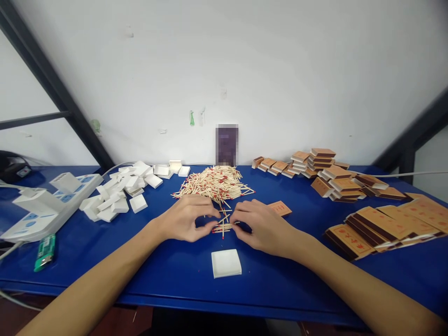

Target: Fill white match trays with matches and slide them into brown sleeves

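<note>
My left hand and my right hand face each other over the middle of the blue table. Between them lies a small bunch of red-tipped matches, mostly crosswise, with a few at odd angles. The thumb and fingers of each hand are curled in a pinch at either end of this bunch. Just beyond the hands rises a large heap of loose matches. Nearer to me sits one white matchbox tray, its hollow side up. A flat orange matchbox sleeve is partly hidden behind my right hand.
White trays are piled at the left, near a power strip and a green packet. Orange matchboxes stand stacked at the back right, with flat sleeves in front. A dark pixelated block is against the wall.
</note>
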Demonstrator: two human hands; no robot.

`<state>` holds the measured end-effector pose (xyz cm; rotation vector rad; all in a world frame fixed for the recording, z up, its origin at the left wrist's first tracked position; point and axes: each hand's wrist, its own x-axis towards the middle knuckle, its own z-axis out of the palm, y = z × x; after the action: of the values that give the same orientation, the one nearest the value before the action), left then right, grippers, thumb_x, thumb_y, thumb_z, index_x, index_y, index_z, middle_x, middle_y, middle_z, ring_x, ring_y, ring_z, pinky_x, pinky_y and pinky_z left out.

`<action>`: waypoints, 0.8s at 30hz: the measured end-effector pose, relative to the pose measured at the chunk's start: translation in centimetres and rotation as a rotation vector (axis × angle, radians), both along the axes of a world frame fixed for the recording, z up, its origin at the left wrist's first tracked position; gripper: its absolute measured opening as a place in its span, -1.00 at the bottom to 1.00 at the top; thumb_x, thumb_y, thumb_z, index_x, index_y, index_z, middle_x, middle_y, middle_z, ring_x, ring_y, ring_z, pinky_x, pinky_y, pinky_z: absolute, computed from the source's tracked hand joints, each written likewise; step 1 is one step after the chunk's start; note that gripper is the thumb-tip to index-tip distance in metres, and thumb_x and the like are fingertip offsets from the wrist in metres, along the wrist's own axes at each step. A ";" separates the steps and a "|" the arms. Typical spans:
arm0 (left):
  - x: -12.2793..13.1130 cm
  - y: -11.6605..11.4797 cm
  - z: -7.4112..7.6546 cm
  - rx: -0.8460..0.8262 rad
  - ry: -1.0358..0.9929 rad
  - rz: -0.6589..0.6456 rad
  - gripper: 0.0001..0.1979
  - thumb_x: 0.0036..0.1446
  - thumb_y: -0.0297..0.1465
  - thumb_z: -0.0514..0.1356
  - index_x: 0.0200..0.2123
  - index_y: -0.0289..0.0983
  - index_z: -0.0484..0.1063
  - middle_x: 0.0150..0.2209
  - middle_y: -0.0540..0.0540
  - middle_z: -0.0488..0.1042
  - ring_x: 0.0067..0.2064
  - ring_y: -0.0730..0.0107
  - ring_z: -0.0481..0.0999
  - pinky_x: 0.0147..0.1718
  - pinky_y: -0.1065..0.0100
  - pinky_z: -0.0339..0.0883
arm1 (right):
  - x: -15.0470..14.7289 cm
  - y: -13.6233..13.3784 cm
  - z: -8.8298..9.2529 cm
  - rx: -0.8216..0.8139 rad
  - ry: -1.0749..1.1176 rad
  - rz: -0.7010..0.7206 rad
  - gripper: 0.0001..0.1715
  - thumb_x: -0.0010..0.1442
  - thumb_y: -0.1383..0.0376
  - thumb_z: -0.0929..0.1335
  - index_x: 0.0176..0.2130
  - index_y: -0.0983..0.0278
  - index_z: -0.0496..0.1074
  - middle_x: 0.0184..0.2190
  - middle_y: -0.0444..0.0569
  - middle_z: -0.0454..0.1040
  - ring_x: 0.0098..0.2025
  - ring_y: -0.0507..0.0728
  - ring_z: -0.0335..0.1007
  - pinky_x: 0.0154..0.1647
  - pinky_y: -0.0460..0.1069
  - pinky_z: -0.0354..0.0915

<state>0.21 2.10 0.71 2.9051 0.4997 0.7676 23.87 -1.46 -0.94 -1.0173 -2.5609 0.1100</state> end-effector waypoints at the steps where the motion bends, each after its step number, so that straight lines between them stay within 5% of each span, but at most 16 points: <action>1: 0.1 -0.1 0.0 0.036 0.011 0.019 -0.84 0.23 -0.42 0.11 -0.22 -0.28 0.49 -0.36 -0.08 0.49 -0.33 0.39 0.45 -0.33 0.33 0.35 | 0.1 -0.1 0.1 -0.017 -0.010 0.013 -0.86 0.24 0.39 0.29 -0.32 0.29 0.45 -0.34 -0.06 0.45 -0.28 0.08 0.32 -0.22 0.00 0.11; 9: 0.7 -0.4 -0.4 0.074 0.271 0.040 -0.75 0.27 -0.46 0.06 -0.09 -0.20 0.49 -0.11 -0.15 0.39 -0.12 0.25 0.42 -0.10 0.20 0.35 | 0.6 -0.2 0.3 -0.100 -0.022 0.095 -0.91 0.19 0.35 0.34 -0.34 0.26 0.47 -0.38 -0.09 0.44 -0.33 0.06 0.31 -0.25 -0.01 0.15; 17: 0.3 -0.1 -0.2 0.059 0.239 0.047 -0.80 0.32 -0.43 0.05 -0.21 -0.24 0.49 -0.17 -0.13 0.38 -0.16 0.29 0.40 -0.15 0.26 0.32 | 1.2 -0.1 1.0 -0.121 0.139 0.143 -0.87 0.07 0.30 0.40 -0.30 0.27 0.45 -0.43 -0.13 0.41 -0.38 0.05 0.28 -0.24 -0.01 0.17; 24: -0.6 0.5 0.4 0.000 0.151 0.033 -0.82 0.34 -0.43 0.04 -0.20 -0.25 0.46 -0.18 -0.11 0.45 -0.16 0.35 0.43 -0.15 0.29 0.31 | 0.8 0.3 0.5 -0.113 0.005 0.065 -0.97 0.16 0.35 0.35 -0.36 0.27 0.39 -0.42 -0.13 0.41 -0.39 0.04 0.25 -0.27 -0.03 0.15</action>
<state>-0.35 2.64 1.14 2.9765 0.5632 0.5547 24.71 -1.20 -0.48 -0.9730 -2.6091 0.2776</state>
